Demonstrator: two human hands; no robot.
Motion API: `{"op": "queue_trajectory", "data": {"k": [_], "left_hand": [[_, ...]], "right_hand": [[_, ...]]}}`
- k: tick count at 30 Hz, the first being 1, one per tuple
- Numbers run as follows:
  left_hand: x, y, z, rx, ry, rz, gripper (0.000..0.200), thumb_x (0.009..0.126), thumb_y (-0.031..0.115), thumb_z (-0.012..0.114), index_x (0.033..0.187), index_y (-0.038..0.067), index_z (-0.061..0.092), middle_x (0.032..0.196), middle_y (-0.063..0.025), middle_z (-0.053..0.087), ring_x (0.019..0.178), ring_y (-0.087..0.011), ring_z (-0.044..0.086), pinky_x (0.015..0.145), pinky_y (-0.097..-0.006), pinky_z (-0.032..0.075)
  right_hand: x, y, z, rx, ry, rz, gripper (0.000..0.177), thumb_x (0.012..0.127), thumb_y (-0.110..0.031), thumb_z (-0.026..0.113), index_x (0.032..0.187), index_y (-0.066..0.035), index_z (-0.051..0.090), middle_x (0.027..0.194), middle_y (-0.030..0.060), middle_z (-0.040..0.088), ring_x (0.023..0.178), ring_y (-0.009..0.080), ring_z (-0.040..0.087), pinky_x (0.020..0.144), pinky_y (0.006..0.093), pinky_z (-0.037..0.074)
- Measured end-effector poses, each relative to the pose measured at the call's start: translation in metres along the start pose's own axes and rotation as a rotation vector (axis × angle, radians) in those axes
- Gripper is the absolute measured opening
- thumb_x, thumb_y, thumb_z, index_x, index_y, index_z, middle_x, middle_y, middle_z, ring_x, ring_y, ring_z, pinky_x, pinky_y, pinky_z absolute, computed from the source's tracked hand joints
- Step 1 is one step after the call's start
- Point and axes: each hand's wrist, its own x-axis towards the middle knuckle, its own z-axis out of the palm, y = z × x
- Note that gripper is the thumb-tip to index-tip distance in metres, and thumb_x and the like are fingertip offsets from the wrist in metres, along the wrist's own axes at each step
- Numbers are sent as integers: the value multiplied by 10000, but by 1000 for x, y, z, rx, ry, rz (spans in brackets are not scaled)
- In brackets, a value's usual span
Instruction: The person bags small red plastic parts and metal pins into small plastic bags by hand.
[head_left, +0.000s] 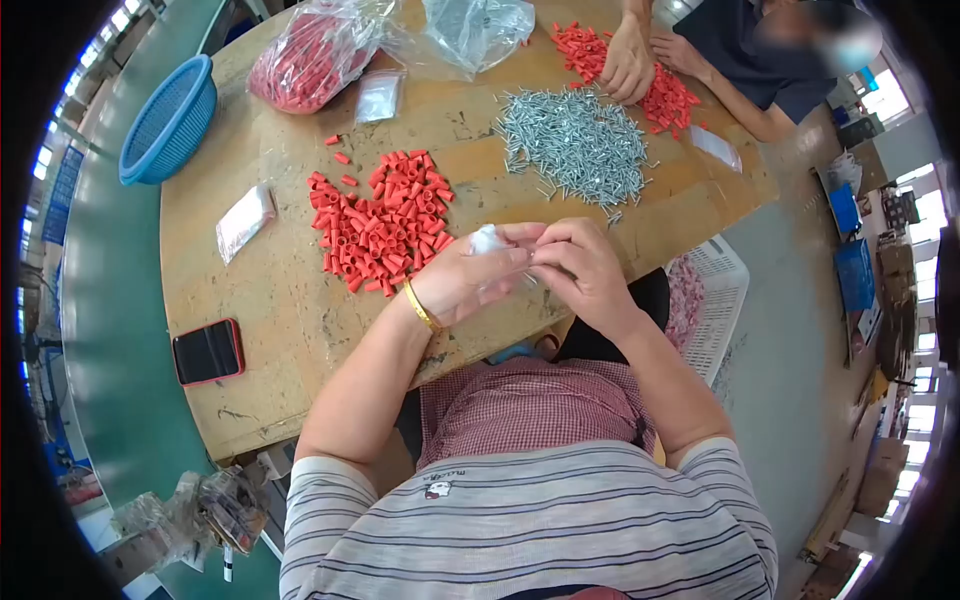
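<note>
My left hand (470, 275), with a yellow bangle at the wrist, is closed around a small crumpled clear plastic bag (487, 240) above the table's near edge. The fingers of my right hand (588, 275) are pinched together against the left fingertips; what lies between them is too small and covered to make out. Just left of my hands lies a pile of red plastic cone-shaped caps (385, 222). Beyond them, to the right, spreads a heap of silver screws (575, 145).
A co-worker's hand (628, 65) reaches into another red pile (670, 100). Around the table (270, 300) are a blue basket (170, 125), a large bag of red pieces (310, 60), stacked small bags (245, 220) and a phone (208, 352). A white crate (725, 290) stands below, right.
</note>
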Motion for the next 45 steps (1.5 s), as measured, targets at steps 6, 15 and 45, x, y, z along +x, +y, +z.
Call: {"op": "queue_trajectory", "data": {"k": [6,15,45], "left_hand": [[9,-15,-18,131,299,223,214,956,123,619,1147,26,630,781,33,557,597,-46,429,500,-196,329],[6,-9,-10,487,342,237,286,904,234,716,1057,-5,681,960,-16,701,883,-79,621,818,-242,499],[7,-11,-11,762,343,442,96,847,102,751,898,27,718,875,-13,610,797,-92,564,717,-238,455]], "right_hand": [[-7,3,-5,487,118,429,76,929,-61,632,959,5,608,893,24,648,810,91,590,744,252,472],[3,7,1,298,-37,575,88,923,-93,641,975,-21,636,825,16,646,744,76,594,675,248,479],[7,2,-6,398,-33,509,136,920,-126,655,1009,-25,643,854,15,642,750,85,581,680,250,480]]}}
